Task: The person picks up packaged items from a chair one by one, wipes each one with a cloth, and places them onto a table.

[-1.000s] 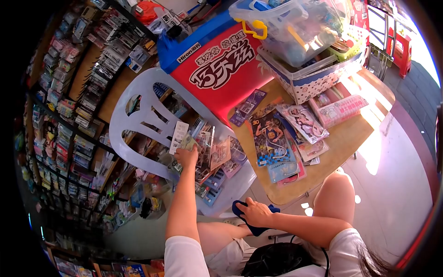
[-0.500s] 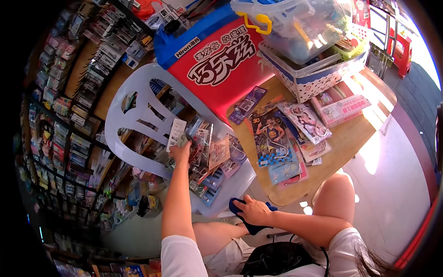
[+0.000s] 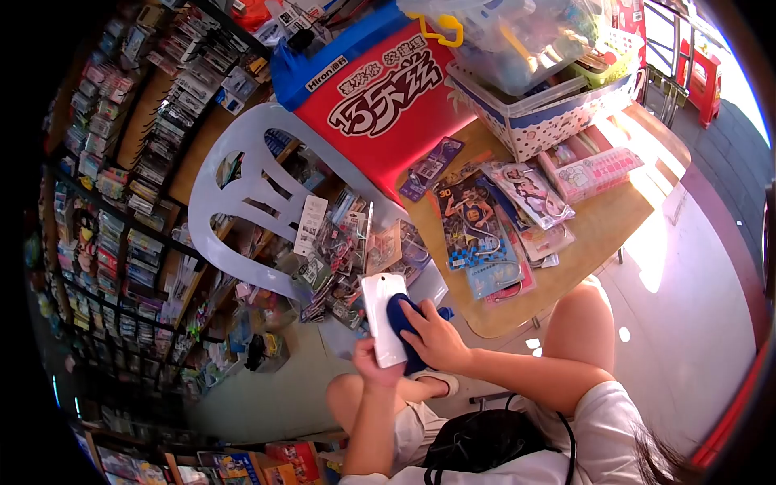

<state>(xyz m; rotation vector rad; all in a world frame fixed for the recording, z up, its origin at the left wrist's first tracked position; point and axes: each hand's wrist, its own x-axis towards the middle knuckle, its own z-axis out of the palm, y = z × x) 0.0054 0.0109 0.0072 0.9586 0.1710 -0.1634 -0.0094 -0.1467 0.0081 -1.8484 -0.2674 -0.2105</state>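
My left hand [image 3: 378,364] grips the lower end of a flat white packet [image 3: 381,311], which has a small dark spot near its top. My right hand [image 3: 437,335] presses a dark blue cloth [image 3: 401,315] against the packet's right side. Just beyond them, a pile of small packaged goods [image 3: 339,250] covers the seat of a pale plastic chair [image 3: 214,212]. A white hang card [image 3: 310,225] sticks up from this pile.
A wooden table [image 3: 485,319] on the right bears packaged cards [image 3: 469,218], a pink box [image 3: 594,174] and stacked baskets [image 3: 525,133]. Behind the chair stands a red and blue box [image 3: 380,97]. Racks of packaged goods [image 3: 121,186] line the left.
My left hand has come back from the pile on the chair, bringing the white packet before me. My right hand has raised the blue cloth from near my leg onto the packet.
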